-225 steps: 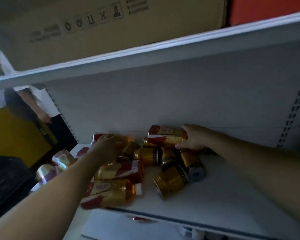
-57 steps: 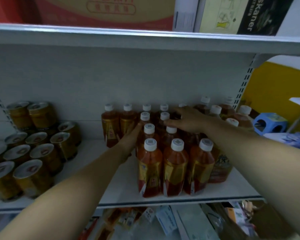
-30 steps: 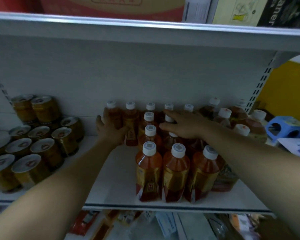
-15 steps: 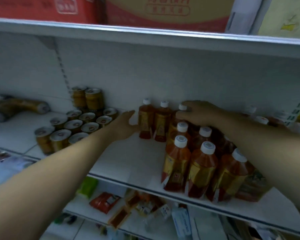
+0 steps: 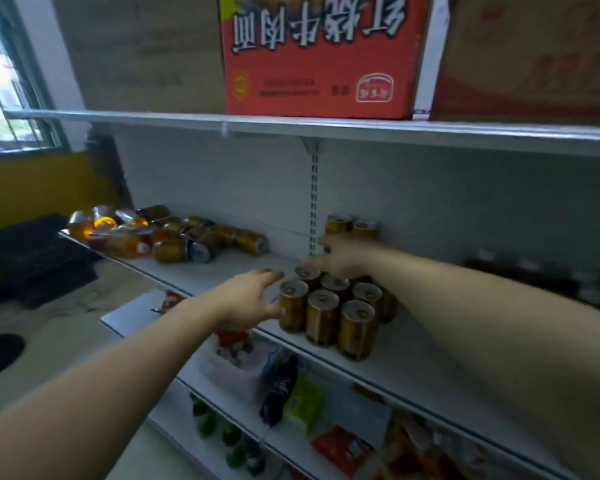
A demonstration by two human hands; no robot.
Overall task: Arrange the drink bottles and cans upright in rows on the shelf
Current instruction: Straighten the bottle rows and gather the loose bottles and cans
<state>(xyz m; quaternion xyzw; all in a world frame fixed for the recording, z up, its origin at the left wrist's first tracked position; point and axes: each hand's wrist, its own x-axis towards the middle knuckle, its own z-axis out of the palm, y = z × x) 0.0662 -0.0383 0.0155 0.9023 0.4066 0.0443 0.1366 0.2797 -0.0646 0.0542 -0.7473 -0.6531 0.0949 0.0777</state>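
Note:
Several gold cans point(image 5: 329, 310) stand upright in rows on the white shelf point(image 5: 413, 368), with two more cans point(image 5: 350, 225) stacked higher at the back. My left hand point(image 5: 250, 299) is spread with relaxed fingers just left of the front can, holding nothing. My right hand point(image 5: 343, 258) reaches over the back of the can group with fingers extended; what lies under its palm is hidden. A heap of cans and bottles point(image 5: 160, 233) lies on its side at the shelf's far left end. Upright bottles point(image 5: 534, 275) show dimly at the right.
A red carton point(image 5: 319, 57) and brown cartons sit on the upper shelf point(image 5: 361, 129). Lower shelves hold snack packets point(image 5: 302, 403). A black crate point(image 5: 32, 258) stands on the floor at left below a window point(image 5: 4, 81).
My view has swung left from the bottles to the cans. Both hands left the bottle rows and now hover at the upright can group.

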